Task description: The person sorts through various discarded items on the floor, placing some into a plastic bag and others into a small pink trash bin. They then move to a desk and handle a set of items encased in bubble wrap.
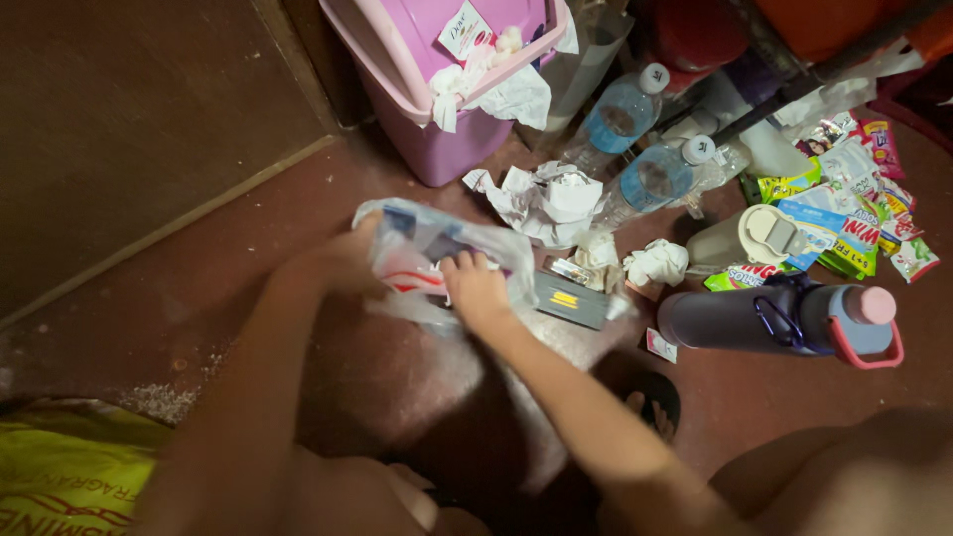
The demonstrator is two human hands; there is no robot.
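Motion blur smears the bag (437, 260) and both hands; fingertips of the left hand (342, 260) are hidden behind the plastic, so its exact pinch is hard to read, but it is closed on the bag's left edge. Right hand (475, 290) grips the middle, fingers curled over the film. Bag is thin, clear-white, crumpled, with red and blue print, held above the floor (199, 298). Just right of the grip: grey box (571, 300), crumpled paper (546, 201). Beyond: pink bin (437, 139), purple bottle (779, 320).

Left hand (342, 260) and right hand (475, 290) gripping a plastic bag (437, 248) (blurred), pink bin (437, 89) behind, litter around
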